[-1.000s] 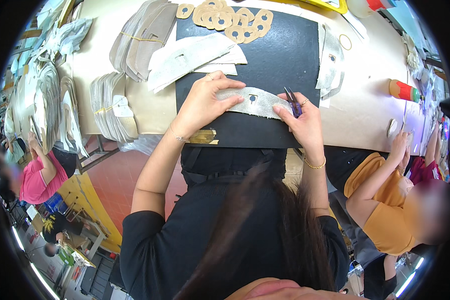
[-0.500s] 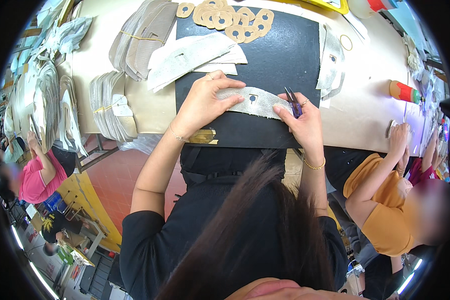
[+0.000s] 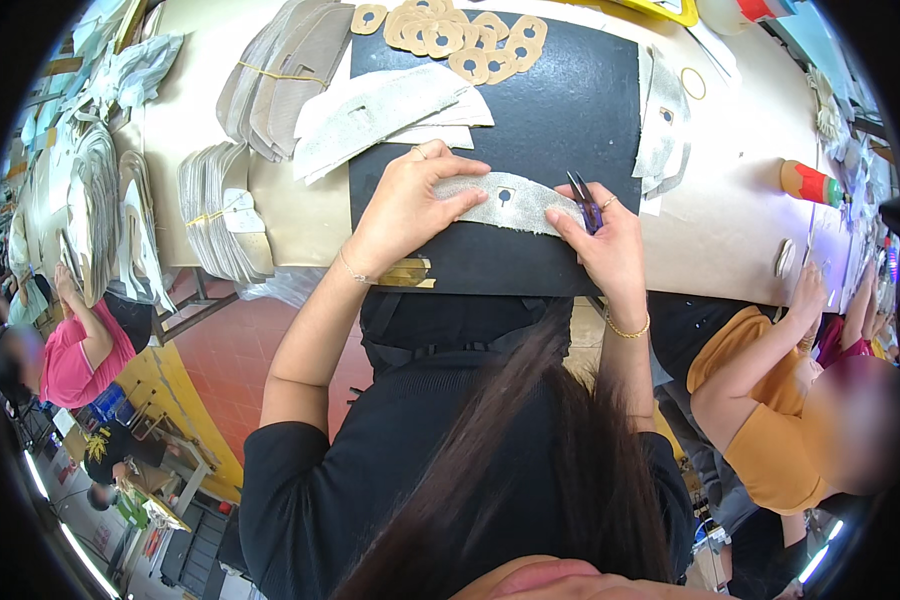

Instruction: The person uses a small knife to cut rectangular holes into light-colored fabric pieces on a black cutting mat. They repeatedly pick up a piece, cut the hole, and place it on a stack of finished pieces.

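Observation:
A curved strip of speckled grey material (image 3: 515,212), with a keyhole-shaped cutout near its middle, lies over the black mat (image 3: 570,120). My left hand (image 3: 402,205) pinches its left end between thumb and fingers. At the right end, the thumb and fingers of my right hand (image 3: 610,248) grip the strip too. Tucked in that same hand are small dark pointed snips (image 3: 582,198), tips pointing away from me; whether they are snips or tweezers is hard to tell. Just beyond my left hand, several pale curved pieces (image 3: 385,110) overlap on the mat's left edge.
Tan rings with cutouts (image 3: 440,35) are heaped at the mat's far edge. Banded stacks of brown pieces (image 3: 280,80) and grey pieces (image 3: 220,205) stand leftward. Rightward are more grey pieces (image 3: 660,130) and a glue bottle (image 3: 810,184). A co-worker in orange (image 3: 750,400) sits at right.
My hands and the strip stay almost still. At the right, the co-worker's hand has moved away from a small pale object, which now lies on the table.

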Motion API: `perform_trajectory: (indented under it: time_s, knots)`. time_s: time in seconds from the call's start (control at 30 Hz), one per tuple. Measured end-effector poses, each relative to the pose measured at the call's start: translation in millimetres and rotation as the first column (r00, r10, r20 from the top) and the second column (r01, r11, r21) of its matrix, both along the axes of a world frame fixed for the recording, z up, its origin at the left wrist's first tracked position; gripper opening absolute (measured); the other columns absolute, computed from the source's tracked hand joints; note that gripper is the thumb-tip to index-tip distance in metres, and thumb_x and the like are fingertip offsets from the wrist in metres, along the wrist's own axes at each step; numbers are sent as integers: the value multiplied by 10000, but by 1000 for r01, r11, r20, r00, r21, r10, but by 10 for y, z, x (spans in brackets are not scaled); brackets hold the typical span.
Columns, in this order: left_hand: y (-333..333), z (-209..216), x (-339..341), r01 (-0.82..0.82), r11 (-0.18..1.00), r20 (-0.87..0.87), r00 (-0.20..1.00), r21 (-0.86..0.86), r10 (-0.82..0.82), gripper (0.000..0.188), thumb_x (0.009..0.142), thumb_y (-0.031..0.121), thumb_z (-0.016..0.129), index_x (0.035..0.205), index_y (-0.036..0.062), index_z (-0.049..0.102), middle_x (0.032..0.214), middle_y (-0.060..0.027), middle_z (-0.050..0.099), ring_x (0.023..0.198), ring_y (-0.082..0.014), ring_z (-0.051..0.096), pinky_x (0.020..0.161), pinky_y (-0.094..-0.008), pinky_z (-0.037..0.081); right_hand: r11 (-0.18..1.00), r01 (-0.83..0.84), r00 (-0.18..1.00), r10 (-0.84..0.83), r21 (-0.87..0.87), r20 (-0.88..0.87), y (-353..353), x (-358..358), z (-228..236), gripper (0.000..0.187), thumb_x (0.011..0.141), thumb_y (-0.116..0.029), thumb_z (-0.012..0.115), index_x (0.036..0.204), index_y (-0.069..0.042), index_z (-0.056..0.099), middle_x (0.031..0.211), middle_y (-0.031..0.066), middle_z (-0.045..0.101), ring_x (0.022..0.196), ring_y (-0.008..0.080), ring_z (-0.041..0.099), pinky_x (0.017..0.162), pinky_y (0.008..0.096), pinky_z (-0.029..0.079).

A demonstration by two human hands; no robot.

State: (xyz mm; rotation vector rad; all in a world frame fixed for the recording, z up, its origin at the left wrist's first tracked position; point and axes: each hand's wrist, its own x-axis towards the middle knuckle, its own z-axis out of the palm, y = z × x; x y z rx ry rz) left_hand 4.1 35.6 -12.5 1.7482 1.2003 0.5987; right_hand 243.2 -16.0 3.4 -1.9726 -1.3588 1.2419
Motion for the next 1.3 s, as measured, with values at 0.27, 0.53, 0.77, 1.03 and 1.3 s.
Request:
perform_trajectory:
  time_s: [0.27,0.53,0.77,1.03,1.3]
  knots:
    - [-42,-26,41,-12,997,-64,998,82,17,281,798,139,798,1063,60,750,842,-87,587,792,-210,608,757,-304,489,999,-28,999,26,34,44,-5,-15,-7,324,838,-200,778,1081,-4,693,886,152,727,764,165,691,722,301,526]
    - [-229,105,141,41,963,-402,913,265,72,322,808,199,763,1117,126,706,969,-73,599,901,-245,628,772,-376,513,992,-62,994,52,113,96,-16,-53,-9,303,846,-204,756,1064,-7,685,900,172,728,811,253,734,741,323,542]
    - [-238,-5,63,282,742,-414,910,608,-6,290,823,143,654,1104,68,671,1283,-142,566,1169,-296,568,969,-446,474,993,-77,991,66,89,120,-2,-57,25,304,849,-213,748,1068,-11,686,896,173,728,799,261,733,730,329,543]
    - [-277,-139,-23,450,683,-385,886,575,-260,347,816,92,619,1159,72,657,1412,-99,535,1274,-305,534,1042,-446,436,991,-74,991,62,108,116,-2,-58,9,296,849,-211,748,1063,-17,687,906,169,730,801,270,733,724,335,545]
    - [-322,-40,67,532,623,-528,822,574,-215,236,857,154,597,1070,63,643,1334,-134,580,1238,-319,544,988,-447,476,989,-65,994,52,129,97,-25,-55,-15,279,867,-209,736,1061,-16,685,897,163,730,759,228,723,702,316,537]
